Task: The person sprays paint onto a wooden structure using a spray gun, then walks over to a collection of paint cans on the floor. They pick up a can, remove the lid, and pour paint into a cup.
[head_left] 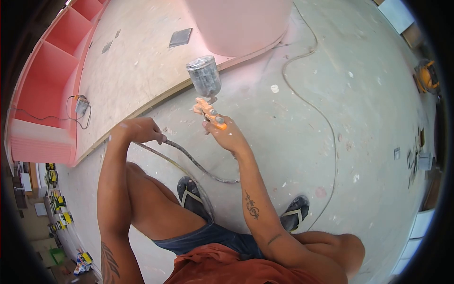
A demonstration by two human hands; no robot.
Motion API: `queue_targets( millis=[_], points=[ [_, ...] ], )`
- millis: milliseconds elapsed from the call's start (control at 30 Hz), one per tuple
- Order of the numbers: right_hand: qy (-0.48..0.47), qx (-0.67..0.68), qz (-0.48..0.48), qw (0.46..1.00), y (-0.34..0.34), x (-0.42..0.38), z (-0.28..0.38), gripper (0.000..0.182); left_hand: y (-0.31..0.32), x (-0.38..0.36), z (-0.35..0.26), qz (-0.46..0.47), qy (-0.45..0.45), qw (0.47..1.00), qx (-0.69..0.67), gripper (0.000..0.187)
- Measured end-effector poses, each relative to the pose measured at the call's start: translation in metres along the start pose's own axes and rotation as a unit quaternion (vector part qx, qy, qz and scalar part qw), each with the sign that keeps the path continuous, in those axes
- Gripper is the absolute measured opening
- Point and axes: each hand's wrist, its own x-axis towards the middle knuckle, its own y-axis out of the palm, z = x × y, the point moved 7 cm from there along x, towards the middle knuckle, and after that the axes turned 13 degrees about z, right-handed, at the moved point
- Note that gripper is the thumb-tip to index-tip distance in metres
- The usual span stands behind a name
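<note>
A pale, paint-flecked floor spreads around a wooden board, whose edge runs diagonally in front of the person. At the board's left end stands a pink shelf unit with open compartments. On the board's far right part rises a rounded pink piece, with pink haze on the surfaces around its base. Well to the right of the board, a thin hose snakes across the floor.

On the near side of the board, a dark hose curves down from the left hand toward the right forearm, which hides where it leads. Just off the board's near edge, an orange-bodied spray gun is held up, its paint-smeared metal cup overlapping that edge in view. The right hand is wrapped around the gun's handle. The left hand, beside the board's near edge, has its fingers closed on the dark hose. Nearer the person than the board is a black flip-flop on one foot. A dark square sheet lies flat on the board, beside the rounded pink piece.
</note>
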Motion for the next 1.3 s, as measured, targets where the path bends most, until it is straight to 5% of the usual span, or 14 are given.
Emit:
queue_targets(
  millis=[300,367,500,533,567,633,767,833,967,1067,1167,1233,1300],
  points=[
    [0.018,0.0,0.032,0.999,0.007,0.009,-0.007,0.032,-0.003,0.002,-0.001,-0.011,0.014,1.0,0.009,0.042],
    [-0.057,-0.06,0.017,0.996,0.009,0.016,-0.008,0.031,-0.001,0.024,0.005,0.002,0.038,0.999,0.018,0.043],
    [0.043,-0.154,0.043,0.986,0.003,0.019,-0.018,0.034,-0.008,0.015,0.008,-0.005,-0.003,1.0,0.028,0.044],
    [-0.033,-0.051,-0.002,0.998,0.001,0.026,-0.021,0.034,-0.023,-0.017,-0.009,-0.058,0.015,0.997,0.046,0.043],
    [0.036,0.02,0.005,0.999,0.005,0.015,0.007,0.028,-0.029,-0.022,-0.018,-0.047,0.046,0.997,0.032,0.042],
    [0.006,0.087,0.011,0.996,0.004,0.014,0.022,0.023,-0.036,-0.036,-0.032,-0.022,0.079,0.997,0.013,0.039],
    [0.089,0.083,-0.014,0.992,0.008,-0.02,0.098,0.021,-0.024,-0.055,-0.012,0.045,0.103,0.993,-0.02,0.033],
    [0.078,0.083,0.011,0.993,0.009,-0.041,0.145,0.058,-0.015,-0.079,0.013,0.012,0.077,0.995,-0.062,0.032],
    [0.04,0.008,0.039,0.998,0.042,-0.064,0.289,0.061,0.038,-0.112,0.054,-0.058,0.009,0.97,-0.236,0.028],
    [0.068,-0.071,0.122,0.988,0.066,-0.091,0.362,0.075,0.093,-0.195,0.068,-0.073,-0.018,0.912,-0.403,0.029],
    [0.11,-0.18,0.181,0.961,0.097,-0.092,0.418,0.074,0.157,-0.268,0.091,-0.148,-0.037,0.841,-0.519,0.053],
    [0.073,-0.165,0.213,0.96,0.145,-0.089,0.472,0.058,0.201,-0.337,0.116,-0.212,-0.125,0.778,-0.578,0.051],
    [0.044,-0.186,0.226,0.955,0.19,-0.082,0.498,0.048,0.259,-0.386,0.148,-0.182,-0.181,0.728,-0.636,0.055]
  ],
)
